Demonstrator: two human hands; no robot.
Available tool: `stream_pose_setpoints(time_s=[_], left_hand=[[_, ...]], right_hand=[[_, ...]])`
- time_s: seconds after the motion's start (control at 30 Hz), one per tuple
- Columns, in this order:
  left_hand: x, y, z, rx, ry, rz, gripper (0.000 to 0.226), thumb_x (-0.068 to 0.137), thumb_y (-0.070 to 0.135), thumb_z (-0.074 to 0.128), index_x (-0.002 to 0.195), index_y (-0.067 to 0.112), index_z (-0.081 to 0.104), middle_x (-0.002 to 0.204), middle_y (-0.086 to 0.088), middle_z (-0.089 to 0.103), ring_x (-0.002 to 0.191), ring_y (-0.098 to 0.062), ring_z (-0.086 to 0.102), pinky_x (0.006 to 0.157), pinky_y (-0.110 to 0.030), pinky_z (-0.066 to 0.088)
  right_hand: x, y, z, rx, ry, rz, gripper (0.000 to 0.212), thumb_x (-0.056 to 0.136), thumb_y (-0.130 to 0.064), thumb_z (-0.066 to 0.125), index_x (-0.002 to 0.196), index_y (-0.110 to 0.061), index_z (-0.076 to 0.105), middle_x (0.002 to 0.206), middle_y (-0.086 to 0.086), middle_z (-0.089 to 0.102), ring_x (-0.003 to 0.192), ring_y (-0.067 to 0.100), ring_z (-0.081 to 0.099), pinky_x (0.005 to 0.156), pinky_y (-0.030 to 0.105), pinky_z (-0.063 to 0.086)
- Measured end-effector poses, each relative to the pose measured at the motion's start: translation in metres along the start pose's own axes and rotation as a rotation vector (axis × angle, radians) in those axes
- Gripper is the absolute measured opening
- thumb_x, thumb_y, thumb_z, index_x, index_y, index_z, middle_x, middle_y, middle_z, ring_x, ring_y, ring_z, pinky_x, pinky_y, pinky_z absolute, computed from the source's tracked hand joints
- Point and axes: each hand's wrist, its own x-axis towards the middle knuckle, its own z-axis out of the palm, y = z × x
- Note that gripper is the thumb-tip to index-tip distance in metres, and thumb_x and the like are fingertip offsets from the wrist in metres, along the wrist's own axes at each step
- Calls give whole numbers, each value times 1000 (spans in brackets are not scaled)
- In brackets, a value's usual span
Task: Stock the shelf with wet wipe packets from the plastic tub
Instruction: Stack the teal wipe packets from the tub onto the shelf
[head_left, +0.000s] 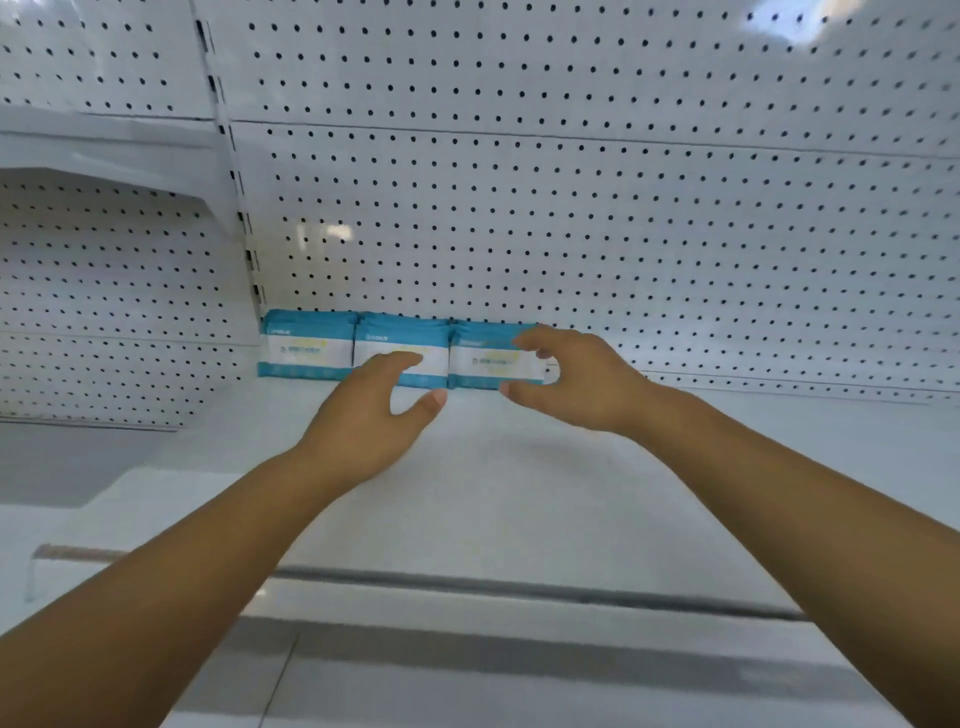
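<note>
Right hand (566, 382) pinches the rightmost packet (483, 364) top-to-bottom, its length running sideways along the shelf (519, 493) back; left hand (363, 415), grip spread, hovers at the middle packet (400, 338).

White pegboard panels (571, 208) flank a slotted upright (228, 145), glossy with reflected light

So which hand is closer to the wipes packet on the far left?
Left. The left hand is in front of the middle packet, next to the left-end packet. The right hand is farther off, around the right-end packet.
</note>
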Motion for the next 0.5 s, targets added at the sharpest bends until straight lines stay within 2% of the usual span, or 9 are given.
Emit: stream_pose_setpoints(time_s=[0.17, 0.3, 0.5], left_hand=[[-4, 70, 37, -82, -69, 115, 59, 94, 56, 57, 146, 31, 46, 150, 9, 47, 137, -12, 42, 112, -33, 36], [-9, 125, 67, -146, -110, 205, 56, 94, 56, 57, 144, 32, 48, 145, 9, 50, 134, -11, 44, 107, -29, 37], [-32, 209, 112, -236, -179, 381, 57, 94, 60, 54, 144, 34, 48, 146, 12, 51, 134, -9, 45, 110, -32, 37]], right_hand=[[-54, 38, -67, -3, 90, 88, 58, 87, -51, 70, 137, -30, 51, 130, -16, 54, 118, 3, 49, 89, 19, 35], [-116, 70, -113, -24, 179, 182, 57, 86, -53, 71, 135, -31, 53, 132, -17, 56, 121, 2, 51, 91, 20, 38], [-221, 111, -177, -195, 238, 340, 61, 86, -57, 68, 139, -31, 51, 135, -18, 55, 119, 3, 51, 100, 27, 42]])
